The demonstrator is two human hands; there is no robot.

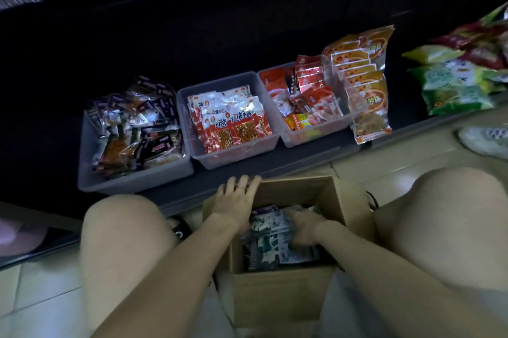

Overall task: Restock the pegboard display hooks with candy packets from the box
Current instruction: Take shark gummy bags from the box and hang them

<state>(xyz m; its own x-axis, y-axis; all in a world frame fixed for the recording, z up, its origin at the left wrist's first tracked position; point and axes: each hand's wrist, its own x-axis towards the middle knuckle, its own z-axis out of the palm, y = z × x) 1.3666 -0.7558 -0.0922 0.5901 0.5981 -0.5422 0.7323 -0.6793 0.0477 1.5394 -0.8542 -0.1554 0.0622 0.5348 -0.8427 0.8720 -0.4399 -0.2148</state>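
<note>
2 hands at the cardboard box (286, 291) — left hand (237, 201) spread on its rim, right hand (303, 227) flat-open on the packets (270, 238)

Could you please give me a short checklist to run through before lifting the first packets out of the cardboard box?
1. Brown cardboard box open, flaps clear of the opening: ok.
2. Left hand steadying the box's far left rim: ok.
3. Right hand down on the dark, glossy candy packets inside the box: ok.
4. Packets actually pinched between the right fingers: cannot tell, the hand is blurred.
5. Pegboard hooks free to take packets: cannot tell, only hanging packet bottoms show at the dark top edge.
6. Grey plastic bins of snacks on the shelf sit clear of the box: ok.
</note>
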